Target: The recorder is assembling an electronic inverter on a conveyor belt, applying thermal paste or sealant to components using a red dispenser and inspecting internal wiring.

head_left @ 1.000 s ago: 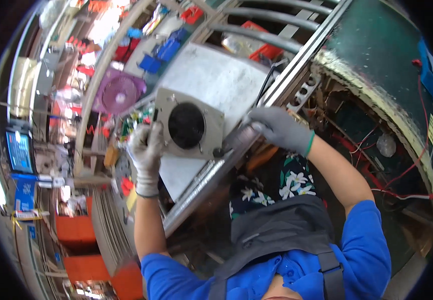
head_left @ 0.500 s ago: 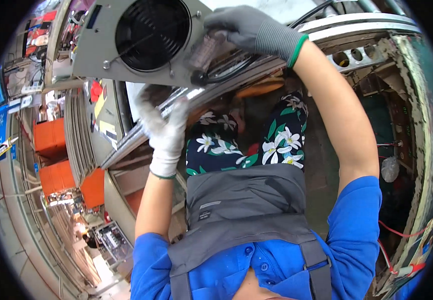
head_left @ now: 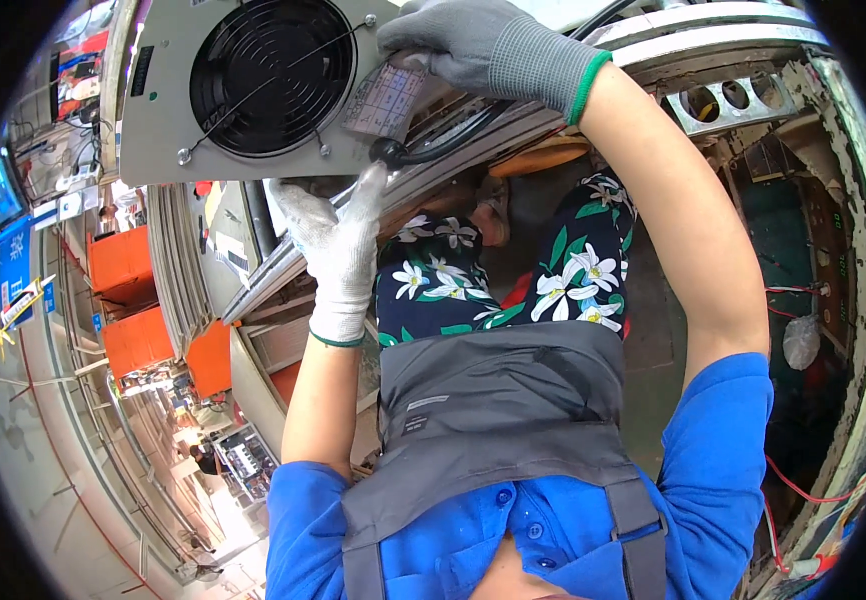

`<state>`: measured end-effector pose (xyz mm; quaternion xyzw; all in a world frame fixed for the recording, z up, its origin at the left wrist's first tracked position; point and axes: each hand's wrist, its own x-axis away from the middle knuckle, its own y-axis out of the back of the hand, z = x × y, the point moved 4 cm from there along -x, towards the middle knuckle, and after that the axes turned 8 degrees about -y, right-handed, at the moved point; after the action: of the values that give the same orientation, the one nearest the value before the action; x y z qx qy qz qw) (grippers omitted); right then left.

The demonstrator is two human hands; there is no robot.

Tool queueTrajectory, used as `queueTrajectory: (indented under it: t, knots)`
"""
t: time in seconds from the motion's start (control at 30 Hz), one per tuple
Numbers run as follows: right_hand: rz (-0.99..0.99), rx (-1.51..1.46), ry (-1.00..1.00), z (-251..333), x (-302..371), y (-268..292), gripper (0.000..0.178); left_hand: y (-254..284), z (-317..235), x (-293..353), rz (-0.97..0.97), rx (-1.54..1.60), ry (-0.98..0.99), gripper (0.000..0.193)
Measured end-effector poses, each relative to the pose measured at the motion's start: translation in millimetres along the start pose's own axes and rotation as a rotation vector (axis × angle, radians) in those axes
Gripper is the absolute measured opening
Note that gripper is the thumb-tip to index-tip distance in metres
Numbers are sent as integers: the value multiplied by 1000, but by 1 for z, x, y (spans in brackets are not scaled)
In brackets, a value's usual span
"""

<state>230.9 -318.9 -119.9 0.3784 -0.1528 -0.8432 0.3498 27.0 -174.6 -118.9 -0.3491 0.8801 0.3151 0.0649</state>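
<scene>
A grey metal box (head_left: 163, 125) with a round black fan (head_left: 271, 75) behind a wire guard fills the upper left. My left hand (head_left: 338, 245), in a white glove, is at its near edge, the fingers reaching underneath, tips hidden, and the thumb standing up beside the cable end. My right hand (head_left: 463, 45), in a grey glove with a green cuff, bends over the box's right side. Its fingers are closed on the upper end of a printed paper label (head_left: 385, 100), which lies against the panel. A black cable (head_left: 463, 135) leaves the panel just below the label.
Metal rails (head_left: 703, 25) run along the bench edge beneath the box. On the left are stacked grey sheets (head_left: 175, 265) and orange bins (head_left: 138, 340). A perforated metal bracket (head_left: 728, 103) and a cluttered frame with red wires stand right.
The box has shifted left and turned slightly. My left hand has moved up against its near edge. My right hand has moved a little left with the label, which now lies flatter.
</scene>
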Motion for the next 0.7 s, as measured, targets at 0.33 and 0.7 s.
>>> queueTrajectory:
  t: [0.33, 0.7]
  knots:
    - [-46, 108, -118, 4, 2, -8, 22, -5, -16, -7, -67, 39, -118, 100]
    - [28, 290, -413, 15, 2, -8, 37, -17, -23, -18, -122, 84, -121, 43]
